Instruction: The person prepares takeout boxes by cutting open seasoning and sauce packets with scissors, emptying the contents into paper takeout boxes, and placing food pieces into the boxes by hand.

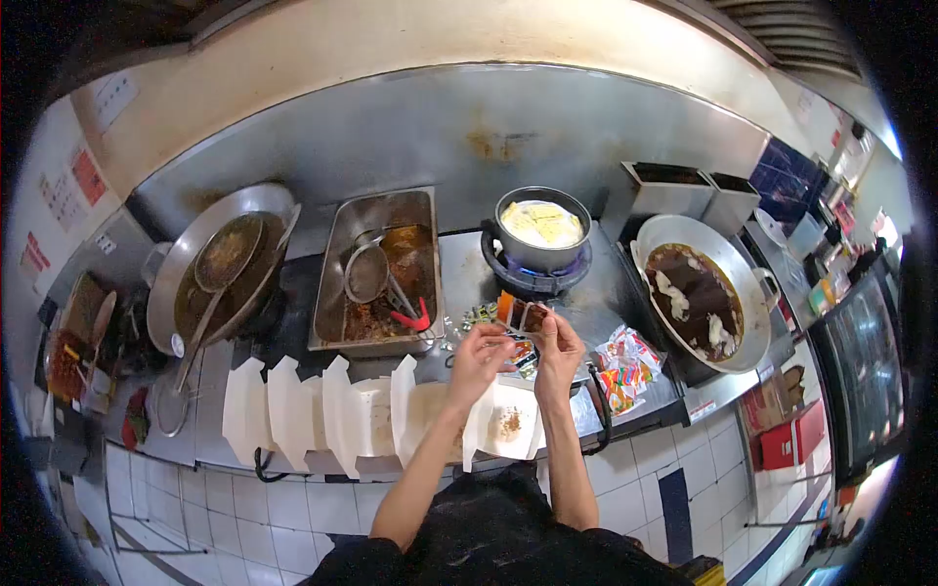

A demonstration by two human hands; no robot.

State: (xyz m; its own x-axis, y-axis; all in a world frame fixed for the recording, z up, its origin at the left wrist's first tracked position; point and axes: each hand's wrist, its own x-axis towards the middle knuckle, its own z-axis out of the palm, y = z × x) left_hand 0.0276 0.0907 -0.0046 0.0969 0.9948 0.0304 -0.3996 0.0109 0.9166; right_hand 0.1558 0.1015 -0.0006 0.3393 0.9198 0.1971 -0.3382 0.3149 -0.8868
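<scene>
My right hand (560, 357) pinches a small brown and orange seasoning sachet (533, 317) between thumb and fingers. Close beside it on the left, my left hand (479, 363) has its fingers curled together; what they hold, if anything, is hidden. Both hands are above the near edge of the steel counter. Below them is an open white takeaway box (528, 426) with brown crumbs or powder on its bottom. More open white boxes (373, 415) stand in a row to its left. Several small packets (479, 315) lie on the counter just beyond my hands.
Ahead, a pot (540, 256) of pale liquid and yellow pieces sits on a burner. A wok (649, 237) of dark oil stands right, near torn colourful wrappers (625, 366). Left are a steel tray (325, 264) with strainer and red-handled tongs, and another wok (178, 269) with a ladle.
</scene>
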